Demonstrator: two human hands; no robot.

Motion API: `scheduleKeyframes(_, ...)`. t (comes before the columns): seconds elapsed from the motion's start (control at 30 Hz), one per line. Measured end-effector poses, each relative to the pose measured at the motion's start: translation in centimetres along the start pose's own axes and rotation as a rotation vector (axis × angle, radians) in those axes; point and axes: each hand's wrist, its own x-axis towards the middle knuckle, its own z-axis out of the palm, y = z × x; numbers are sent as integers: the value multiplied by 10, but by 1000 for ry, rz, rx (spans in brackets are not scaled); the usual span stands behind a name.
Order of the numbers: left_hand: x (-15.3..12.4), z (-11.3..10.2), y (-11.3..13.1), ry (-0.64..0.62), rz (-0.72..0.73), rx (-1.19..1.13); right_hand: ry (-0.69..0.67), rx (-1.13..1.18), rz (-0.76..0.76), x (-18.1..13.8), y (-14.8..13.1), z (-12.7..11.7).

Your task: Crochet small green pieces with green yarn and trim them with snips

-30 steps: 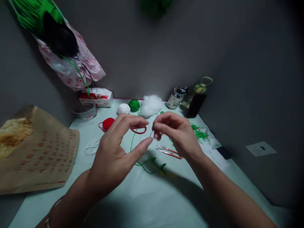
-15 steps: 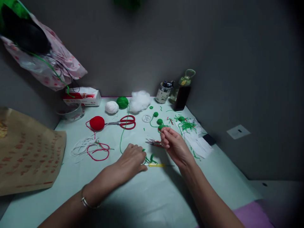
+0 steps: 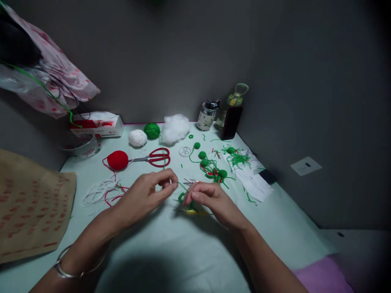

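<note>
A strand of green yarn (image 3: 182, 186) is pinched between thumb and forefinger of my left hand (image 3: 155, 190). It runs a short way across to my right hand (image 3: 212, 199), whose curled fingers are closed on it. Beneath the right fingers lie small green yarn pieces (image 3: 181, 198), partly hidden. A crochet hook with a yellow handle (image 3: 192, 212) rests on the table just below them. Thread snips (image 3: 190, 181) show only in part behind the right hand. Another length of the green yarn trails back toward the green ball (image 3: 152, 130).
Red-handled scissors (image 3: 159, 158), a red yarn ball (image 3: 117, 160) and a white one (image 3: 137, 138) lie left. White stuffing (image 3: 175, 128), a pen jar (image 3: 205, 118), and a bottle (image 3: 235, 97) with a dark phone (image 3: 231, 123) stand behind. Green crocheted pieces (image 3: 222, 174) lie right; a paper bag (image 3: 33, 207) stands left.
My left hand has risen off the table and now pinches the green yarn. My right hand has come down and left, close to it. The view has shifted slightly.
</note>
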Motion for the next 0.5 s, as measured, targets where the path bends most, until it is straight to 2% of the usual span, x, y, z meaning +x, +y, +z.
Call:
scheduleKeyframes(0.13, 1, -7, -2, 148, -25, -255, 70, 185, 54, 0, 4, -6)
scheduleKeyframes(0.2, 1, -4, -2, 131, -45, -504, 87, 218, 59, 1, 5, -7)
scheduleKeyframes(0.3, 0, 10, -1, 11, -59, -828, 122, 224, 48, 2, 5, -5)
scheduleKeyframes(0.37, 0, 20, 0, -7, -50, -757, 153, 221, 24, 2, 5, -3)
scheduleKeyframes(0.5, -2, 34, -3, 125, 138, -155, 193, 184, -25, 0, 3, -3)
